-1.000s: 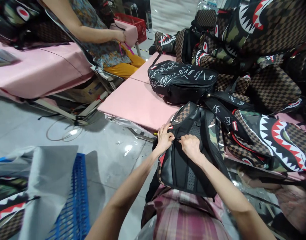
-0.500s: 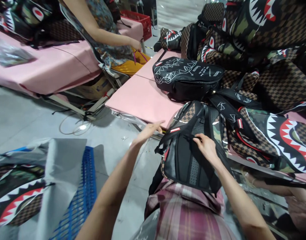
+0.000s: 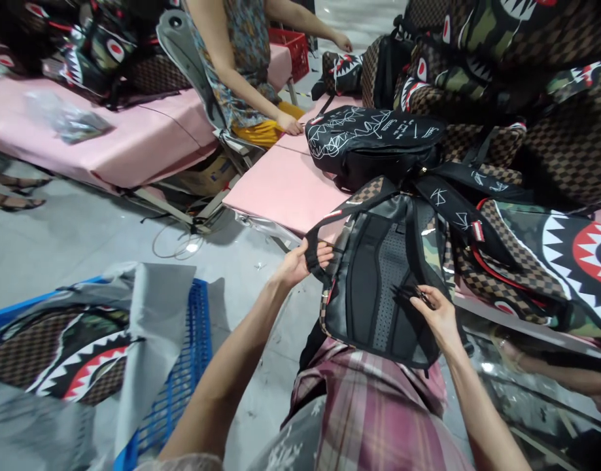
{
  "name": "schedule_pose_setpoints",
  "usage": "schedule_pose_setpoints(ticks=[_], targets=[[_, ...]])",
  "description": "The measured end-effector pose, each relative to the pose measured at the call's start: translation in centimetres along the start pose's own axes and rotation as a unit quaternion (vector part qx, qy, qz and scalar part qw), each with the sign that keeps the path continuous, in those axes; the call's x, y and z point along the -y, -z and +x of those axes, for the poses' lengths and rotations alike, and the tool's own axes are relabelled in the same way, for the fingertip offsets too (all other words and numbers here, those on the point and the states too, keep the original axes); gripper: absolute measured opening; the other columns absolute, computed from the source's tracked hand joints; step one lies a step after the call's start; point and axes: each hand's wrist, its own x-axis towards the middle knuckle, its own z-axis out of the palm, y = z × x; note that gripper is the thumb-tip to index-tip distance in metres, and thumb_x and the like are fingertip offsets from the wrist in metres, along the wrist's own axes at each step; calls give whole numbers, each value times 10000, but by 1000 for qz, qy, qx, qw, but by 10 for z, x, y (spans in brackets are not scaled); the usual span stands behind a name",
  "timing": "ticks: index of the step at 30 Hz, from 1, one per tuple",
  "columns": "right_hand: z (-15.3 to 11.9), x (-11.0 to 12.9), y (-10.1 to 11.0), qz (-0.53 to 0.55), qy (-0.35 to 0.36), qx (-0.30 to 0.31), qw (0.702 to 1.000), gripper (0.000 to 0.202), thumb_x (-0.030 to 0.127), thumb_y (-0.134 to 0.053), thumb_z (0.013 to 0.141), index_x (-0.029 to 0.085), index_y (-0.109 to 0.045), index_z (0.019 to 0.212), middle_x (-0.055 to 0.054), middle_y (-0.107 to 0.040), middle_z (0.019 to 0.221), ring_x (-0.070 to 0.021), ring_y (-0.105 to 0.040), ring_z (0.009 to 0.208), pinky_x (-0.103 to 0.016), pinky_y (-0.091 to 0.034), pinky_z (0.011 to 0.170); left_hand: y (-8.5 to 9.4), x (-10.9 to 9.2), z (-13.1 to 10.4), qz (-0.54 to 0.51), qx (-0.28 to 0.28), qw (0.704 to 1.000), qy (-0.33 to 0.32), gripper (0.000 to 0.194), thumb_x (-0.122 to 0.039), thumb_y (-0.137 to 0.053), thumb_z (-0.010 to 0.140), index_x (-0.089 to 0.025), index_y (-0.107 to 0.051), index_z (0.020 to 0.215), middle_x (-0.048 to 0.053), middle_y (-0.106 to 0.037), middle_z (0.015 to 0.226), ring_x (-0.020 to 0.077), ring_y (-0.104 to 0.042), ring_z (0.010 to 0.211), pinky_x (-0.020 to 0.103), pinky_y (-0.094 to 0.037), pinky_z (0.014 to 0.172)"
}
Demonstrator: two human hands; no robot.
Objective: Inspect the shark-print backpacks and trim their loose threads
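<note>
Backpack (image 3: 381, 281) on lap (image 3: 373, 399), between hands (image 3: 440, 317), strap (image 3: 312, 245) across left palm (image 3: 294, 265)

A glossy grey floor (image 3: 94, 239) reflects bright spots of light around a pink-topped left counter (image 3: 153, 147) and a pink-topped central counter (image 3: 275, 193), the left one on pale metal legs. A grey chair (image 3: 183, 55) stands between them, with a red plastic crate (image 3: 296, 53) beyond.
</note>
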Motion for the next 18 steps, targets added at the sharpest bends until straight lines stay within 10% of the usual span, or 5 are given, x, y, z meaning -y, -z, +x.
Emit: schedule_pose_setpoints(ticks=[4,18], targets=[[-5,-8,7,21,-12,-6,1000,429,434,-732,611,173,-610,927,-63,-659,915,-202,-599,870,-352,-438,841,-26,-24,-15,-142,110,983,32,466,-413,-311,920,-71,-548,1131,168,-567,1215,259,-496,1178,440,-373,1008],[-8,-2,-4,32,17,18,999,410,414,-710,638,171,-605,951,-58,-665,901,-193,-605,836,-339,-448,814,-69,-6,-39,-150,134,975,93,496,-421,-306,923,-44,-505,1176,202,-466,1322,273,-443,1230,461,-322,1041]])
